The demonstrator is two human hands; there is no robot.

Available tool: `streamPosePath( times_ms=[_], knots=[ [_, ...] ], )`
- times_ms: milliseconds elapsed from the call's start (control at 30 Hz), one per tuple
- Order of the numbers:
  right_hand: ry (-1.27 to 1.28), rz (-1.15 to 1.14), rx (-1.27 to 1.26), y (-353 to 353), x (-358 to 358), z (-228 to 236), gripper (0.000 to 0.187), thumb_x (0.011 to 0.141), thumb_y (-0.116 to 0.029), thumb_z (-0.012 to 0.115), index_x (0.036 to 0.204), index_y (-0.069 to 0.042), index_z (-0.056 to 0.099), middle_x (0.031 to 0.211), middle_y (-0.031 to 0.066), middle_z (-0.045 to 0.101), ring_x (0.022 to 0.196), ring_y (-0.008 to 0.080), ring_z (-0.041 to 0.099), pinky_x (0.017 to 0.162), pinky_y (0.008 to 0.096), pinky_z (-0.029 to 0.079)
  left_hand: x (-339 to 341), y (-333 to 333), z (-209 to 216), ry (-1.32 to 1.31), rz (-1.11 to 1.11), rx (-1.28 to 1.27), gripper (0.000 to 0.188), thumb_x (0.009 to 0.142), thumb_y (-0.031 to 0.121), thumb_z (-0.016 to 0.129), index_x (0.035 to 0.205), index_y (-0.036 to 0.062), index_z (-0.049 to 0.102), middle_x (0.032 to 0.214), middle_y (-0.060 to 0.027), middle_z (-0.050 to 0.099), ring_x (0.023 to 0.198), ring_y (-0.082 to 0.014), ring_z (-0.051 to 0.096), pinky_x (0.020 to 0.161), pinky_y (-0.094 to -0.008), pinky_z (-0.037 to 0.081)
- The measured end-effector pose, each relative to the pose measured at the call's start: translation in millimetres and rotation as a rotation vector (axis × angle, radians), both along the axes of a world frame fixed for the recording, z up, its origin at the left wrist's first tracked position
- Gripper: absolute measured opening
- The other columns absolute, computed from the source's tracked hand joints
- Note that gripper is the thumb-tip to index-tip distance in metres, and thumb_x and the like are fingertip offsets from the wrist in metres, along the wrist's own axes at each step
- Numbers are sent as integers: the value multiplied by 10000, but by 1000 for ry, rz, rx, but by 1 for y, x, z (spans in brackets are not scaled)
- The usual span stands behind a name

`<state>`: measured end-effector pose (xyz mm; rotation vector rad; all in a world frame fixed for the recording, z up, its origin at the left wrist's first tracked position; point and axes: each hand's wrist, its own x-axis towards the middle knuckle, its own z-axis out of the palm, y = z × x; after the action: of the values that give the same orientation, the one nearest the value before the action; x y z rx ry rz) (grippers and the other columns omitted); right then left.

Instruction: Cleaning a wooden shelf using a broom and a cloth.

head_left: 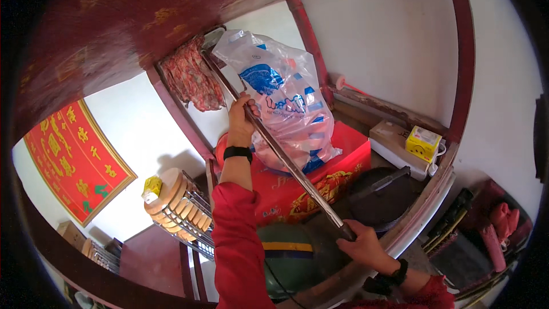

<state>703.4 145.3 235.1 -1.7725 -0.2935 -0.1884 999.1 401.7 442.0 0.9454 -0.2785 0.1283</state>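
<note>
A flat mop with a long metal pole (291, 167) runs from the upper left down to the lower right. Its shaggy reddish pad (193, 74) is raised near the dark red painted surface at the upper left. Partway up the pole, my left hand (243, 117) is closed around it. My right hand (361, 245) grips the dark lower end. Just behind the pole, a clear plastic bag (286, 97) with blue print stands full on a red box (349, 151).
A black round pan (380, 197) and a dark green rounded object (289, 274) lie below the box. At right are a long carton (394, 146) and a yellow box (423, 143). Stacked round stools (177, 197) stand at left; a red wall hanging (77, 163) is beyond.
</note>
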Motion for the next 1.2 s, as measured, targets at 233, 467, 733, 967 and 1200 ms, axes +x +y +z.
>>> streamPosePath(
  times_ms=[233, 467, 733, 967, 1200],
  knots=[
    [-42, 2, 49, 10, 3, -3, 406, 759, -135, 664, 1122, 14, 561, 790, 159, 610, 689, 198, 586, 625, 346, 486, 1, 2, 0, 3, 39, -21, 216, 829, 47, 548, 1027, 111, 490, 654, 2, 448, 506, -91, 394, 440, -223, 354],
    [39, 2, -17, 2, -12, 5, 411, 758, -137, 651, 1130, 12, 558, 773, 158, 612, 660, 224, 581, 611, 365, 478, -14, -6, -4, 21, 83, -13, 236, 835, 38, 534, 1052, 119, 488, 644, 11, 444, 501, -87, 396, 437, -223, 355],
    [59, 8, -10, -18, -43, 2, 435, 742, -138, 696, 1118, 37, 562, 760, 110, 612, 703, 104, 568, 629, 285, 480, -49, -26, -7, 22, 105, -25, 237, 843, 42, 519, 1057, 141, 488, 639, 13, 439, 493, -87, 396, 421, -227, 348],
    [29, -2, -12, -41, -72, -20, 452, 741, -145, 703, 1130, 37, 563, 752, 63, 592, 701, 98, 542, 630, 275, 471, -89, -45, -12, 22, 112, -11, 246, 841, 39, 510, 1060, 147, 482, 632, 14, 435, 486, -88, 398, 413, -225, 342],
    [135, 62, 81, -70, -115, -14, 423, 745, -106, 682, 1145, -13, 578, 732, -12, 535, 691, 48, 468, 609, 225, 425, -136, -74, -20, -6, 162, 18, 280, 827, 27, 515, 1077, 143, 465, 630, 8, 430, 486, -93, 405, 407, -239, 340]
  ],
)
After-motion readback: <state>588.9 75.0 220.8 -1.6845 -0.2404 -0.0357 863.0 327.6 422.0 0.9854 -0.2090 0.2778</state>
